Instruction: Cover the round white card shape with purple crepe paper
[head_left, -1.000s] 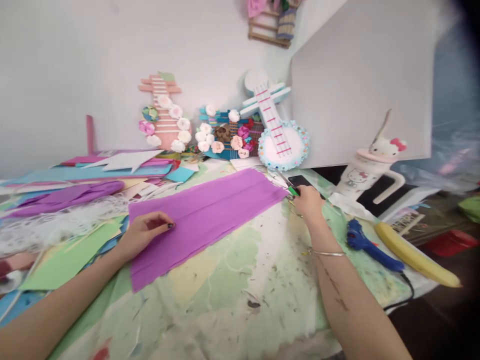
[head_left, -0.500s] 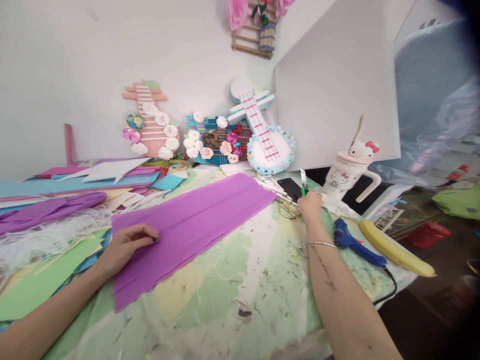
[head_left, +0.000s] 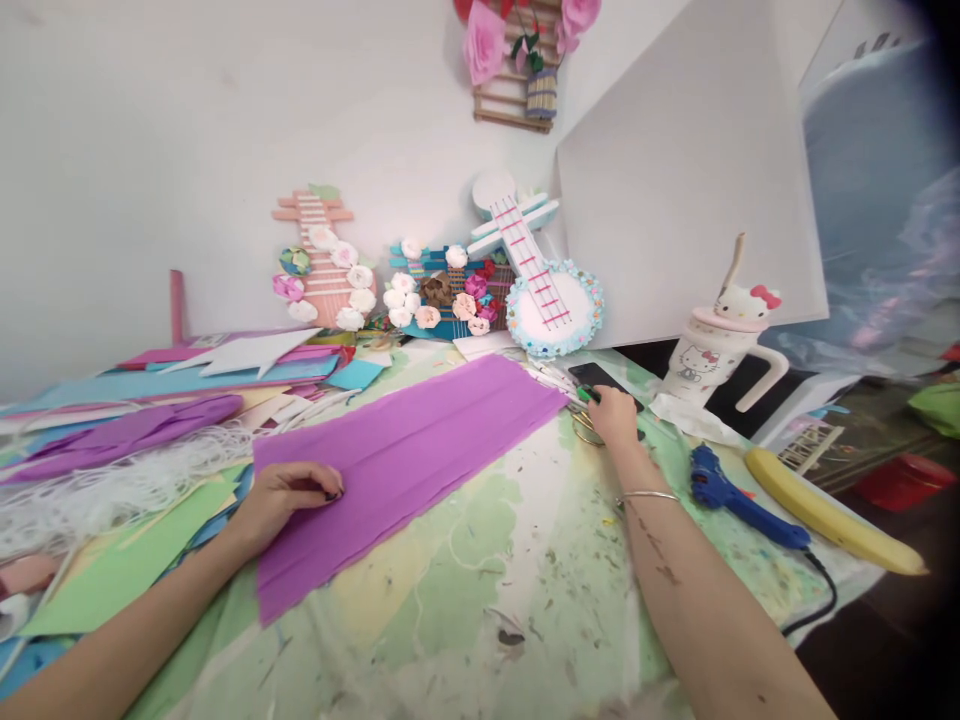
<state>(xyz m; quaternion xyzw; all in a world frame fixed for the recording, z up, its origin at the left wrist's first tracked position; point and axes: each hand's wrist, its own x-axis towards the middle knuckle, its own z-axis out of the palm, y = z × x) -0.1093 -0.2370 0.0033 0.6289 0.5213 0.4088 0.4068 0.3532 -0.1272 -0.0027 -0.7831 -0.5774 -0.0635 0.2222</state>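
A long sheet of purple crepe paper [head_left: 420, 450] lies slantwise across the table, with faint fold lines. On its left end rests my left hand [head_left: 296, 497], thumb and fingers pinched together. A small dark spot shows at those fingertips; I cannot tell what it is. My right hand [head_left: 616, 415] is closed around a green utility knife [head_left: 589, 394], which points left near the paper's far right corner; its blade is hard to make out. Gold-handled scissors [head_left: 586, 429] lie partly hidden beside this hand. Behind it is a black phone [head_left: 600, 377].
At right lie a blue glue gun [head_left: 742, 500] with a cord, a banana [head_left: 832, 510] and a white cup [head_left: 701, 355]. Coloured paper sheets [head_left: 202, 375] and white shredded strands [head_left: 150, 475] cover the left. Flower-decorated instrument models [head_left: 551, 305] stand along the wall.
My right hand has turned the utility knife from pointing up and away to pointing left, near the scissors. My left hand stays on the crepe paper. The whole view has shifted slightly.
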